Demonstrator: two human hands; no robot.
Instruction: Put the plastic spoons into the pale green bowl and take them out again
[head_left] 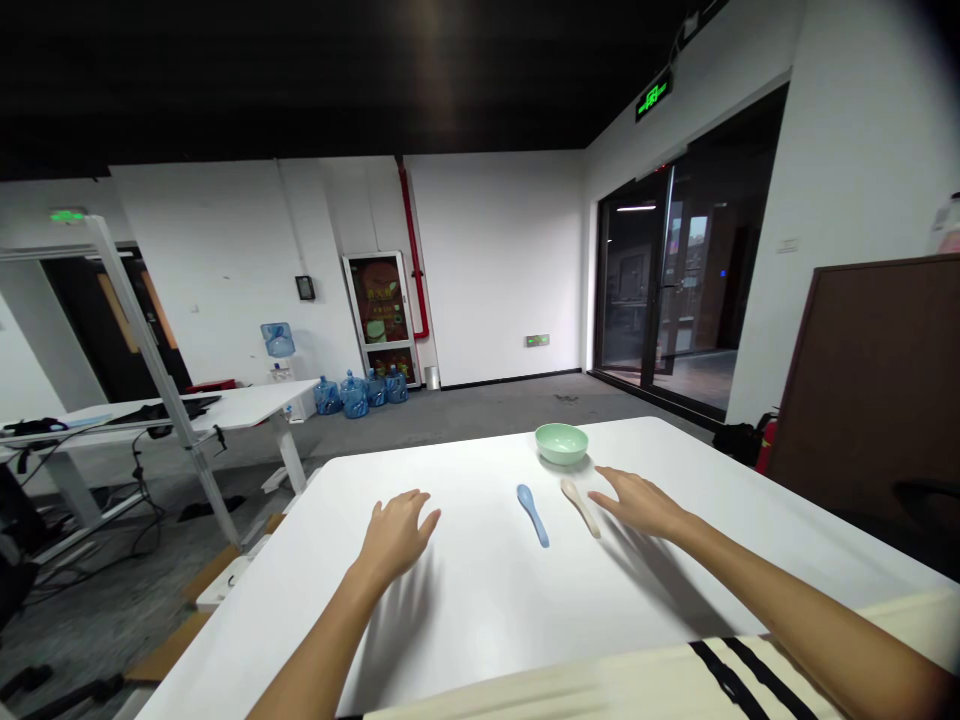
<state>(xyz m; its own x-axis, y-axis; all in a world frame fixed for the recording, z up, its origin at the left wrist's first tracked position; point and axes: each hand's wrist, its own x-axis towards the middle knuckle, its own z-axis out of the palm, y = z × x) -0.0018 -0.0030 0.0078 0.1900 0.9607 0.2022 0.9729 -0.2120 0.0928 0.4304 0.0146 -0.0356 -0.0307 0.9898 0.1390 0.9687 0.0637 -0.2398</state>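
Left hand (396,538) at lower centre-left of the frame, over the white table (675,470): palm down, fingers loosely curved and partly open, nothing held. Right hand (641,503) at centre-right, palm down, fingers spread wide, nothing held. Contact between either palm and the tabletop cannot be determined. Blue spoon (533,515) and cream spoon (580,507) lie flat on the table between the hands, near each other but apart, both with scoop ends pointing away from the person. Cream spoon is just beside the right hand's fingertips (607,499); blue spoon is nearer the centre of the gap. Green bowl (561,444) stands upright near the far table edge, just beyond the spoons. Upper left of the frame, against the far wall: blue water jugs (354,396) on the floor. Far right: glass door (660,280).
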